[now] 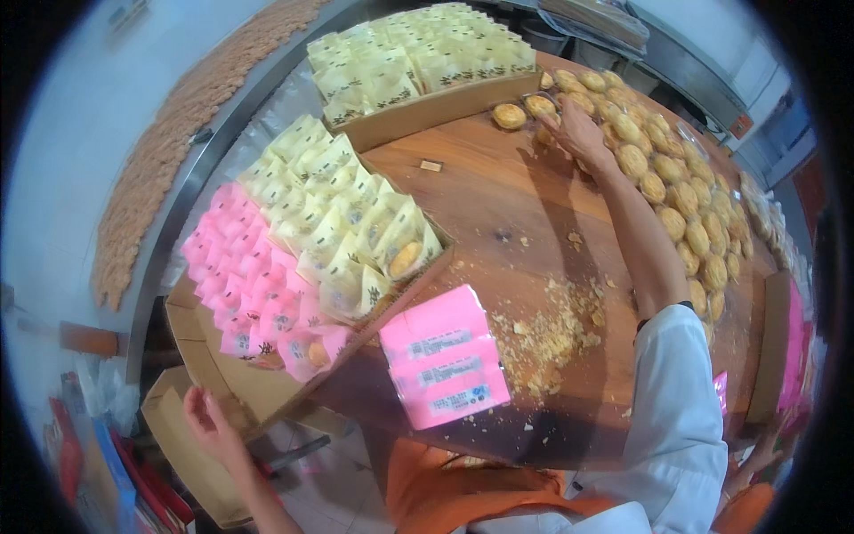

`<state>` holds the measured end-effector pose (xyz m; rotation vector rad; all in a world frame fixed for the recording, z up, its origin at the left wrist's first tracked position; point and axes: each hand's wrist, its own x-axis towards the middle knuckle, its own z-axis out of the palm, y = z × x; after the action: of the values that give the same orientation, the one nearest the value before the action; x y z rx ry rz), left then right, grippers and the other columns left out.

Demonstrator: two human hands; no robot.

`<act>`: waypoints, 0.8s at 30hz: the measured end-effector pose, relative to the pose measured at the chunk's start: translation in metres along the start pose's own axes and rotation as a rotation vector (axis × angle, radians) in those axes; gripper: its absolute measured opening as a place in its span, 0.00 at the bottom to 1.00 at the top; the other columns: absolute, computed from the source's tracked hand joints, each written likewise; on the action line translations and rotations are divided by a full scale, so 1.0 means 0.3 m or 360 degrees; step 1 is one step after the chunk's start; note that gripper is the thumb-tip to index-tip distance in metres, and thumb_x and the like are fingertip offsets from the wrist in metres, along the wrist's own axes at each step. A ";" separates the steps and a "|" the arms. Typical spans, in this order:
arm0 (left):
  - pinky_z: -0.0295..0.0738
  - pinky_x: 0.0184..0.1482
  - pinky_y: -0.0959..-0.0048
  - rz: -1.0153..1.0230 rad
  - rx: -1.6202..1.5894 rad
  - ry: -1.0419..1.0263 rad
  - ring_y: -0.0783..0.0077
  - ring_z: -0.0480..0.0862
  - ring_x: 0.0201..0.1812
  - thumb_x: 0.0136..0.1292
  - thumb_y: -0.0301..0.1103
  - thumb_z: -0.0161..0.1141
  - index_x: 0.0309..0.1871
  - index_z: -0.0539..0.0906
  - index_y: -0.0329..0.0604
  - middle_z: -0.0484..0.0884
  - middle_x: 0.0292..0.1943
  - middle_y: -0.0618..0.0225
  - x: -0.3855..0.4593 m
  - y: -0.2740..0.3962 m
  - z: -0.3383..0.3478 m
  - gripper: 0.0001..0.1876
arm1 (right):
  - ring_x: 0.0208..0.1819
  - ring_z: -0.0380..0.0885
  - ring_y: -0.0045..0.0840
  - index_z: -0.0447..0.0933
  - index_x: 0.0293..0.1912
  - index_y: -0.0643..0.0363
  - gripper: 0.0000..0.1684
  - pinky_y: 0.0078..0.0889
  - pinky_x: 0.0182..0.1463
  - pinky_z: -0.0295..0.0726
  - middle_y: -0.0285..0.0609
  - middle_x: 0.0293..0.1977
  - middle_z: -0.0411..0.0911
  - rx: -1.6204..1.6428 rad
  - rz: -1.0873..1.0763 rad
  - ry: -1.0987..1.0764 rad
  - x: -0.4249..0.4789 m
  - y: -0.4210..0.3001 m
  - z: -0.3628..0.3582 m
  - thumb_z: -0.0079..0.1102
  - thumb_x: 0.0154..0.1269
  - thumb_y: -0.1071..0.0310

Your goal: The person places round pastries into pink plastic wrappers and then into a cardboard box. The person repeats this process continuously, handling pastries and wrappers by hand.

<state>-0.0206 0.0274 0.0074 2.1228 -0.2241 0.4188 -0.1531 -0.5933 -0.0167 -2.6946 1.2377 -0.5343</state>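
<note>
My right hand (579, 132) reaches to the far side of the wooden table, its fingertips at a round golden pastry in a clear tray (539, 105). Whether the fingers grip that pastry cannot be made out. Another pastry (509, 116) lies just left of it, and a large heap of pastries (667, 170) spreads to the right. Low at the left, my left hand (205, 417) hangs loosely curled and empty by the corner of a cardboard box (230, 384). Rows of pink wrapped pastries (250, 280) and pale yellow wrapped pastries (333, 213) fill most of that box.
A stack of pink wrappers (444, 360) lies at the table's (467, 193) near edge beside scattered crumbs (550, 334). Behind stands a second cardboard box (440, 107) of yellow packets. Another person's hand (760, 454) shows at lower right, near a box with pink contents (790, 340).
</note>
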 end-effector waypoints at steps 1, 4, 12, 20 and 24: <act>0.67 0.55 0.72 -0.0028 0.0017 0.0065 0.70 0.73 0.51 0.65 0.26 0.51 0.53 0.71 0.34 0.74 0.49 0.61 -0.028 0.033 -0.002 0.14 | 0.52 0.71 0.46 0.63 0.56 0.59 0.31 0.46 0.51 0.72 0.54 0.51 0.70 -0.0019 0.0177 -0.0089 0.018 -0.036 0.004 0.50 0.61 0.48; 0.67 0.54 0.73 0.0081 0.0033 0.0049 0.70 0.73 0.50 0.65 0.25 0.49 0.49 0.73 0.33 0.74 0.47 0.61 -0.100 0.041 0.003 0.11 | 0.51 0.73 0.46 0.61 0.55 0.62 0.37 0.47 0.50 0.72 0.58 0.49 0.72 -0.0206 0.0280 -0.0135 0.061 -0.056 0.060 0.52 0.59 0.42; 0.72 0.48 0.71 0.0761 -0.0215 -0.0347 0.66 0.77 0.44 0.59 0.17 0.51 0.43 0.76 0.33 0.77 0.41 0.59 -0.313 0.171 0.156 0.09 | 0.45 0.76 0.33 0.61 0.57 0.59 0.32 0.40 0.43 0.75 0.48 0.46 0.74 0.0436 0.0252 -0.0176 -0.073 0.044 0.036 0.58 0.57 0.54; 0.69 0.51 0.62 0.1182 -0.0320 -0.1184 0.52 0.75 0.49 0.52 0.23 0.60 0.44 0.77 0.35 0.76 0.46 0.54 -0.530 0.340 0.414 0.15 | 0.44 0.73 0.19 0.63 0.56 0.56 0.28 0.24 0.41 0.74 0.35 0.45 0.73 0.2122 0.0584 -0.0723 -0.666 0.058 -0.206 0.62 0.58 0.63; 0.65 0.52 0.62 0.1348 -0.0034 -0.1141 0.57 0.71 0.54 0.51 0.29 0.63 0.46 0.75 0.38 0.73 0.48 0.58 -0.581 0.347 0.510 0.18 | 0.46 0.73 0.19 0.64 0.55 0.57 0.24 0.26 0.46 0.75 0.35 0.46 0.72 0.2061 0.0613 -0.0684 -0.879 0.020 -0.259 0.58 0.62 0.65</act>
<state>-0.1828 -0.1580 -0.0565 1.9901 -1.5493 0.0976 -0.3444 -0.3960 -0.0155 -1.3449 0.7845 -0.4261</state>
